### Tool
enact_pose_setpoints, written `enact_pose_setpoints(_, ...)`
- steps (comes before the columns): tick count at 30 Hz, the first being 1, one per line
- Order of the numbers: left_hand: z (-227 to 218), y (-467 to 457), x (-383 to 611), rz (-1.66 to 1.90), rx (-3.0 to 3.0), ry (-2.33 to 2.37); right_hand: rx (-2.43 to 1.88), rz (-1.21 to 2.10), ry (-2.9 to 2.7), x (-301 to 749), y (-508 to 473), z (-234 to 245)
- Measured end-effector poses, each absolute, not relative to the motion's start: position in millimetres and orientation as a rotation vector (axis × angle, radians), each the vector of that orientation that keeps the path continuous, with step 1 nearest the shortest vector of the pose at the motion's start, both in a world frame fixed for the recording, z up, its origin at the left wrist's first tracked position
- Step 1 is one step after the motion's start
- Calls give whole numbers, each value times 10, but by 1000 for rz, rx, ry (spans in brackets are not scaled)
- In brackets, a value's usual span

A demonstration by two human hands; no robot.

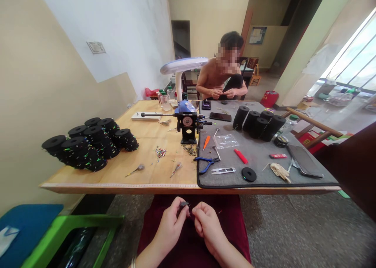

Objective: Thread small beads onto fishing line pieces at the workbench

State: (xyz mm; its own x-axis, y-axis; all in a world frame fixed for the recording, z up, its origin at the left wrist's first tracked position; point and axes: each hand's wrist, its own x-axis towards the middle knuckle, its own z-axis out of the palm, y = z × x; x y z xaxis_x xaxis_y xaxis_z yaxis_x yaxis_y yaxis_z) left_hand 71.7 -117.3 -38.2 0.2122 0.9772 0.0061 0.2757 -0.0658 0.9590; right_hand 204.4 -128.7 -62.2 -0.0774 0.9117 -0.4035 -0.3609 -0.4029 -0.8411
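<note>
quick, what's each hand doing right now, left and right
Left hand: closed, pinching a small dark tufted piece at its fingertips.
Right hand: fingers curled shut beside it; whether it holds anything is too small to tell.

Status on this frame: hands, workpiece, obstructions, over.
Left hand pinching small dark tuft. Right hand pinched shut beside it, contents too small to tell. Both over lap, below table edge; no obstruction seen.

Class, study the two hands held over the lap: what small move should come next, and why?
Probably bring the right hand in to pinch the small dark piece too. The left hand holds it at its fingertips, and the right hand sits curled just beside it; whether it touches the piece I cannot tell.
</note>
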Motion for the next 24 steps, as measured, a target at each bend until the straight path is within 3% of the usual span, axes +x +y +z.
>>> enact_pose_setpoints(24, -381, -1203, 699, 869, 1688, 1252, -1203, 1642, -656, 2049, -1284, -621)
